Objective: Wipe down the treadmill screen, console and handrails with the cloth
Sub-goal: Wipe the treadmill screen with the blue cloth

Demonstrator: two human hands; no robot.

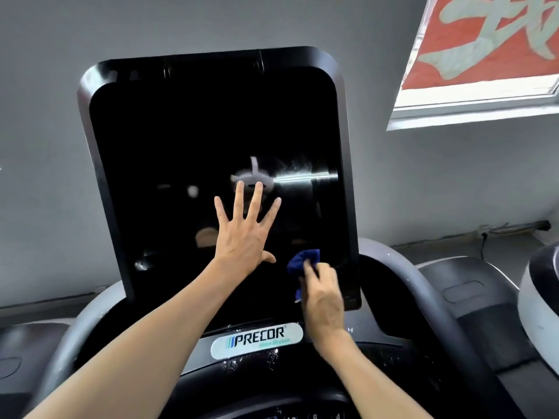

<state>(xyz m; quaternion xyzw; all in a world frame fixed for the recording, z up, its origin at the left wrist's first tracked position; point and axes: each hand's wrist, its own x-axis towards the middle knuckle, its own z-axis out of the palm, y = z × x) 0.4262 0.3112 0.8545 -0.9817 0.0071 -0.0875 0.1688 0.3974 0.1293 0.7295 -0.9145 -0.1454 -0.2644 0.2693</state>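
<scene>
My left hand (242,237) lies flat, fingers spread, bracing the screen (187,140); right hand (322,297) grips the blue cloth (304,259): I should wipe in overlapping passes, light pressure.

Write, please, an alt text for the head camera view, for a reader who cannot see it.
A person's right hand holds a blue cloth against the lower right of a dark treadmill screen, while the left hand lies flat on the glass, fingers spread. Below sits a Precor logo plate on the console.
</scene>
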